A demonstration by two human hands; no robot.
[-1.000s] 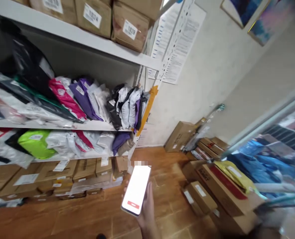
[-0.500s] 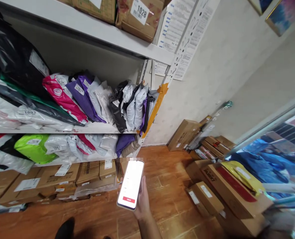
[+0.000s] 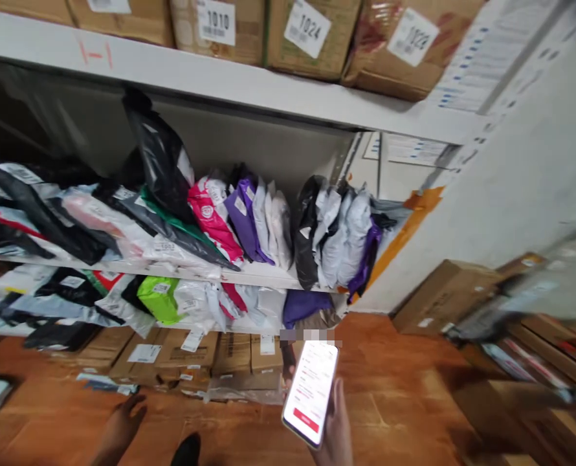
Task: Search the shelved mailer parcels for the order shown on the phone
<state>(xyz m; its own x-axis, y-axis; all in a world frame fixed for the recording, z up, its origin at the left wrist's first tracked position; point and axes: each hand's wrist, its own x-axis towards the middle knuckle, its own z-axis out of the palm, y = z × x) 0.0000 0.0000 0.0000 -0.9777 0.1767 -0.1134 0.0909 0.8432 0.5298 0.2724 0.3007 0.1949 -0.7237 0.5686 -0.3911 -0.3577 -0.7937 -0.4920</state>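
My right hand [image 3: 336,421] is closed around a smartphone [image 3: 310,393] and holds it screen up, low over the floor. The lit screen shows lines of text and a red button near its bottom edge. Lower left, my left hand [image 3: 125,421] hangs over the floor with its fingers apart and nothing in it. Ahead stands a white shelf rack [image 3: 288,97] with labelled parcels. A pink parcel bag [image 3: 214,217], a purple parcel bag [image 3: 246,220] and a black parcel bag [image 3: 308,233] lean on the middle shelf.
On the top shelf sit cardboard boxes with number labels, one a box marked 1024 [image 3: 312,39]. A lime green bag [image 3: 159,298] lies on the lower shelf. Boxes [image 3: 181,353] line the floor beneath. More cartons [image 3: 446,294] stand by the right wall.
The view has swung left and closer to the rack, showing more of the shelves. My left hand has come into view. The phone screen shows a different page with more text.
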